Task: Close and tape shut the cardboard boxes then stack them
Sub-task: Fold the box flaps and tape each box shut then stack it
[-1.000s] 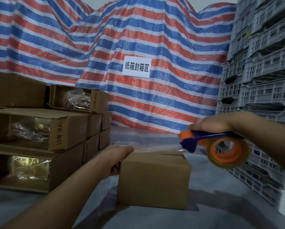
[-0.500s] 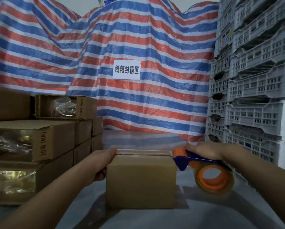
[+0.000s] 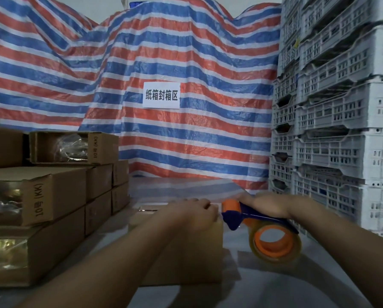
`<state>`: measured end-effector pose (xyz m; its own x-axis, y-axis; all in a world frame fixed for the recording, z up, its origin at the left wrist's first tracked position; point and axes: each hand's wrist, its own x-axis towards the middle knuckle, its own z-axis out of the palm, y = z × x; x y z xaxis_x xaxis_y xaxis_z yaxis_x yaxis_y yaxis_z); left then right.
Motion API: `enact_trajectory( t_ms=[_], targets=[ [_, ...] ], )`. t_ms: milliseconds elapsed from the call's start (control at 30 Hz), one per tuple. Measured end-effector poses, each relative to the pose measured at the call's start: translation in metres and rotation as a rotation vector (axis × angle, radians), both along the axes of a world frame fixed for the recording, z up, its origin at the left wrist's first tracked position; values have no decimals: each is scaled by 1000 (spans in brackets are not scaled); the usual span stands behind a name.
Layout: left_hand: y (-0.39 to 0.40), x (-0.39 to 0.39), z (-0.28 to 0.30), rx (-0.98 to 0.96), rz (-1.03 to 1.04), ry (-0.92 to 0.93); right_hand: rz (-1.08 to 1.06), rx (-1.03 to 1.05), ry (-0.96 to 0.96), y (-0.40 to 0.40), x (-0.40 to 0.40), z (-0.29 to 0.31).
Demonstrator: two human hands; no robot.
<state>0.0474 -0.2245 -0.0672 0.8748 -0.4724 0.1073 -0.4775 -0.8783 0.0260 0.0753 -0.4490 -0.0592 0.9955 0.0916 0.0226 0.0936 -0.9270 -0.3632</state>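
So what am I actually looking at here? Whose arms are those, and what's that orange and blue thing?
There is no machine: a person wears a camera on their head, so you see their own arms from above. The left hand rests on top of a small cardboard box on the grey surface. The right hand grips a tape dispenser, blue with an orange roller and a roll of clear tape, at the box's right top edge. On the left are stacked boxes. Grey plastic crates stand right, and a striped tarp with a paper sign hangs behind.
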Motion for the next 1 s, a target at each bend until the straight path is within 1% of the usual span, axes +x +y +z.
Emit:
enact_trajectory(
  t_ms=[67,200,233,267,367,467,567,667,767,800,900,933,1000],
  targets=[
    [1,2,-3,49,19,-16,6,13,-10,-9,-1,2],
    [3,4,-4,95,30,-1,94,223,-29,-32,-10,16],
    [4,4,-5,82,30,-1,98,226,-25,-35,-15,20],
    [5,4,-7,60,32,1,75,158,-31,-35,-18,24],
    [4,4,-7,22,37,25,-51,-273,-78,-20,-18,29],
    [2,4,-6,-31,48,51,-104,-596,-84,18,-17,30],
    [1,4,-5,-18,49,35,-179,-873,-163,50,-24,37],
    [-1,7,-4,-12,69,61,-223,-1000,-190,67,-32,37],
    [-2,12,-6,-130,86,109,-245,-1061,-212,80,-35,37],
    [-2,13,-6,-164,92,120,-258,-1121,-208,85,-38,36],
    [1,12,-8,-176,104,109,-225,-1398,-204,85,-44,17],
    [2,10,-8,-172,99,96,-212,-1415,-189,78,-44,6],
    [5,8,-10,-130,66,61,-207,-1270,-187,58,-46,-14]
  ],
)
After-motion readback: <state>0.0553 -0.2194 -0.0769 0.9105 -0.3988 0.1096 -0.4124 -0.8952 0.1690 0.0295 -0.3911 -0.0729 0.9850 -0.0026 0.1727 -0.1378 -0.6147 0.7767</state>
